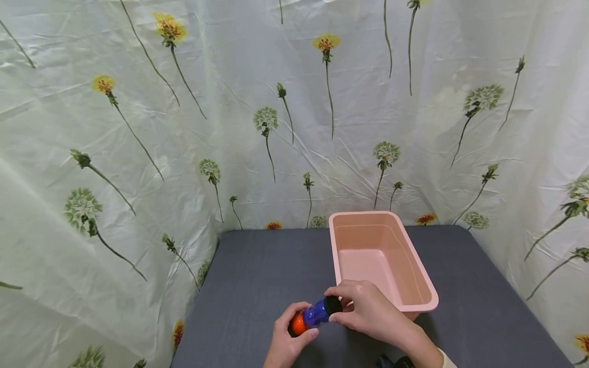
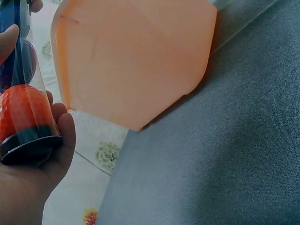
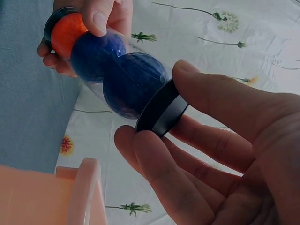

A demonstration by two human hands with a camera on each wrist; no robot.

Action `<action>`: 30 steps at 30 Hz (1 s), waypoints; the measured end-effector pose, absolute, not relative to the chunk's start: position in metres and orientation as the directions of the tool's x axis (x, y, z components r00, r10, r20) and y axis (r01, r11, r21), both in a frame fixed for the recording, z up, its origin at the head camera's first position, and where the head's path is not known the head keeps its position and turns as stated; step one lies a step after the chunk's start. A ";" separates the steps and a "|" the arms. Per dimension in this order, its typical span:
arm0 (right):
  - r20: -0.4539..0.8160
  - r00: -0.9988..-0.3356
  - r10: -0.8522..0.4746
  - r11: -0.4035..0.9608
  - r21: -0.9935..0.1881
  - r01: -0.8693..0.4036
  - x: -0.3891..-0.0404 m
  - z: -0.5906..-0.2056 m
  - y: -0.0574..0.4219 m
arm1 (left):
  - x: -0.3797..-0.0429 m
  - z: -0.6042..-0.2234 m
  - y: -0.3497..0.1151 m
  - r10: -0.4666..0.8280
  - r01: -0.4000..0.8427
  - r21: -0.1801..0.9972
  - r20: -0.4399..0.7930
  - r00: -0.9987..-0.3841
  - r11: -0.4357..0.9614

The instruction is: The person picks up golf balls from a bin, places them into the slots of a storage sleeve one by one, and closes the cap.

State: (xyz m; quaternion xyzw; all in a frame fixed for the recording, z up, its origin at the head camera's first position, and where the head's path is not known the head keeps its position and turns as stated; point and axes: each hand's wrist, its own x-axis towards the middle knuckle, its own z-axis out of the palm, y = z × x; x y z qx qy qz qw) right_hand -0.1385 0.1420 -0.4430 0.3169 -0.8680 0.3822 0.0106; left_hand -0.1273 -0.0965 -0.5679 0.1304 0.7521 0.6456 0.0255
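Both hands hold a clear ball tube with black ends, tilted over the table in front of the pink bin. An orange ball sits at one end of it, and two dark blue balls fill the rest. My left hand grips the orange end, its fingers wrapped around the black base in the left wrist view. At the other end, my right hand pinches the black cap between thumb and fingertips. The cap is seated on the tube's end.
The deep pink bin stands on the dark grey table, just beyond the right hand. A white flowered sheet hangs behind the table and along both sides. Something small and black shows below the right forearm.
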 end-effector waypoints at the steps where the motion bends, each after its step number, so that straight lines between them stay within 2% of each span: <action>1: 0.257 -0.800 -0.542 0.507 -0.660 -0.555 -0.139 -0.443 0.142 | -0.127 -0.568 -0.097 0.229 0.163 0.978 0.130 -0.965 0.132; 14: 0.272 -0.839 -0.471 0.552 -0.651 -0.521 -0.136 -0.449 0.132 | -0.124 -0.568 -0.096 0.187 0.160 0.978 0.134 -0.973 0.135; 25: 0.223 -0.908 -0.355 0.631 -0.659 -0.409 -0.138 -0.447 0.122 | -0.127 -0.566 -0.090 0.102 0.283 0.929 0.265 -0.959 0.238; 30: 0.227 -0.918 -0.326 0.639 -0.663 -0.390 -0.139 -0.449 0.118 | -0.127 -0.570 -0.090 0.099 0.324 0.906 0.309 -0.946 0.273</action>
